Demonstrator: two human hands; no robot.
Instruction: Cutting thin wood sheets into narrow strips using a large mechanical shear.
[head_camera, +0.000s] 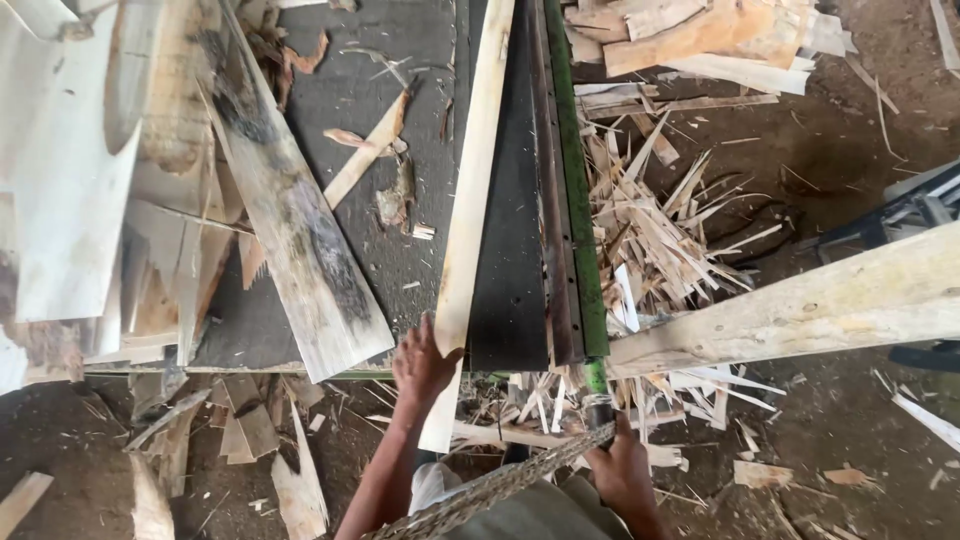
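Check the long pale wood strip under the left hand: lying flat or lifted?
Lying flat. The strip rests lengthwise on the dark table, near end overhanging the edge; the left hand presses on it.
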